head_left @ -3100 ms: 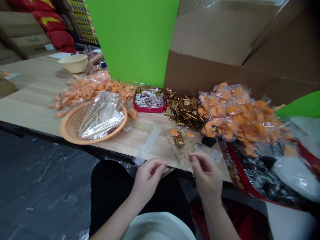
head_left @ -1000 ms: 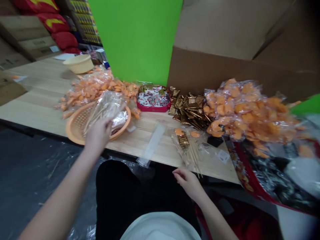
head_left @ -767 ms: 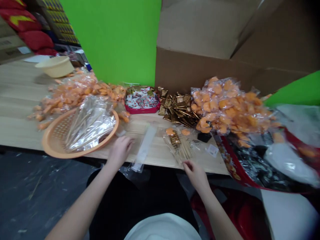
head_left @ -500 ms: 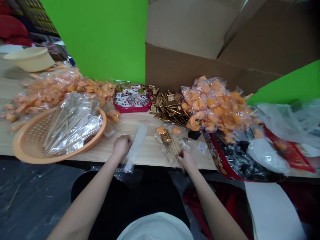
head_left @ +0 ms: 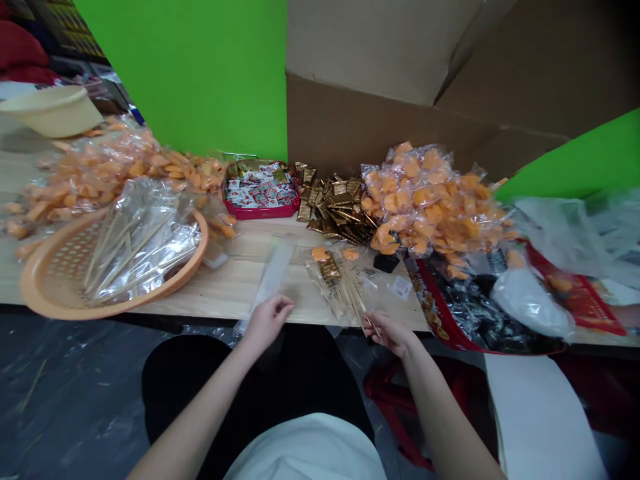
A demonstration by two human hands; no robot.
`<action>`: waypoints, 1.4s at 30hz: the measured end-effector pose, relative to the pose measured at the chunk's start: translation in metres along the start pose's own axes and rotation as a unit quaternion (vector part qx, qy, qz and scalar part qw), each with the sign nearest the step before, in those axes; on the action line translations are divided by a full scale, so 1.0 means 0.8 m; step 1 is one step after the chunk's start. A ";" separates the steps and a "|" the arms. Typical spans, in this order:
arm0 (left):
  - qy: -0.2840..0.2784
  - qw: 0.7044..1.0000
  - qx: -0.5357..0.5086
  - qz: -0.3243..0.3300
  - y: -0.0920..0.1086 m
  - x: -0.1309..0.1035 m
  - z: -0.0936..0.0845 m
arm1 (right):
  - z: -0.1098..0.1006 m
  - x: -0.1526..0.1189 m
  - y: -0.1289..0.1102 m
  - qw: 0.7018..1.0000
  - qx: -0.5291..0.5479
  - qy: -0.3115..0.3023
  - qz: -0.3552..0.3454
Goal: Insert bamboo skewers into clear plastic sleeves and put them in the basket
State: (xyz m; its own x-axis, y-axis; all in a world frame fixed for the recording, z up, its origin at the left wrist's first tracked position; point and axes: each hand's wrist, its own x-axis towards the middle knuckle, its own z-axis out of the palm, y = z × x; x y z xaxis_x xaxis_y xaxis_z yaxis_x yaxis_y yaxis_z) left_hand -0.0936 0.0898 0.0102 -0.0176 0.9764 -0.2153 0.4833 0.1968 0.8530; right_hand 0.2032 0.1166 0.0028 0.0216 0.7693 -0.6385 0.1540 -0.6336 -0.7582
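My left hand is at the table's front edge with thumb and fingertips pressed together; whether anything is between them I cannot make out. Under and beside it lie long clear plastic sleeves. My right hand pinches the near ends of thin wooden sticks at the front edge. The rest of that stick bundle lies on clear plastic, with a gold-brown sachet on it and an orange round piece at its far end.
An orange basket of bagged sticks stands left. Behind are a pink-red tray of small packets, gold sachets and bagged orange pieces. A red tray with black packets is at right. Cardboard stands behind.
My left hand has moved right, from the left side of the plastic sleeves to their near end. My right hand has drawn slightly back and right at the sticks' ends. The view has shifted slightly.
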 end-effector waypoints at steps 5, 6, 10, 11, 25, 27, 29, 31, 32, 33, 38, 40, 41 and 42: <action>-0.157 0.970 -0.177 -0.052 0.040 -0.040 0.075 | 0.039 -0.069 0.025 0.994 0.069 -0.075 0.045; -0.178 0.953 -0.231 -0.076 0.047 -0.043 0.082 | 0.052 -0.085 0.033 0.992 0.076 -0.092 0.048; -0.194 0.889 -0.385 -0.154 0.060 -0.048 0.082 | 0.085 -0.124 0.052 0.992 0.014 -0.125 -0.005; -0.191 0.889 -0.388 -0.153 0.061 -0.049 0.077 | 0.087 -0.123 0.048 0.993 -0.032 -0.096 -0.061; 0.003 0.998 0.045 0.051 0.031 0.004 0.046 | -0.011 -0.075 -0.044 0.814 -0.322 0.332 -0.352; 0.082 0.992 0.090 0.032 0.024 0.041 0.043 | -0.032 -0.056 -0.024 0.807 -0.372 0.331 -0.317; 0.126 0.983 0.132 0.029 0.021 0.068 0.046 | -0.036 -0.038 -0.003 0.822 -0.395 0.262 -0.315; 0.140 0.975 0.167 0.041 0.020 0.080 0.051 | -0.028 -0.031 0.009 0.840 -0.345 0.249 -0.338; 0.140 0.972 0.183 0.052 0.019 0.079 0.053 | -0.020 -0.032 0.009 0.855 -0.292 0.255 -0.344; 0.138 0.969 0.196 0.064 0.019 0.074 0.055 | -0.011 -0.035 0.006 0.877 -0.228 0.255 -0.337; 0.139 0.937 0.250 0.201 0.014 0.008 0.049 | 0.054 -0.047 -0.035 0.987 -0.040 0.003 -0.156; 0.171 0.898 0.267 0.304 0.012 -0.021 0.041 | 0.085 -0.045 -0.048 0.989 -0.044 -0.126 -0.070; 0.197 0.876 0.267 0.349 0.012 -0.034 0.037 | 0.098 -0.044 -0.053 0.982 -0.055 -0.175 -0.053; 0.225 0.858 0.260 0.381 0.013 -0.045 0.033 | 0.110 -0.045 -0.056 0.974 -0.069 -0.209 -0.060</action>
State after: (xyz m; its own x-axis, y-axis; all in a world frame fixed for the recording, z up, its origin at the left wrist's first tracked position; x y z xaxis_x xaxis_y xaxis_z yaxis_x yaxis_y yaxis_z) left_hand -0.0648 0.0546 0.0138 0.1974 0.7622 0.6165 0.8274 -0.4668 0.3122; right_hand 0.1083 0.1102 0.0480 -0.4047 0.7183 -0.5659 0.2621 -0.5018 -0.8244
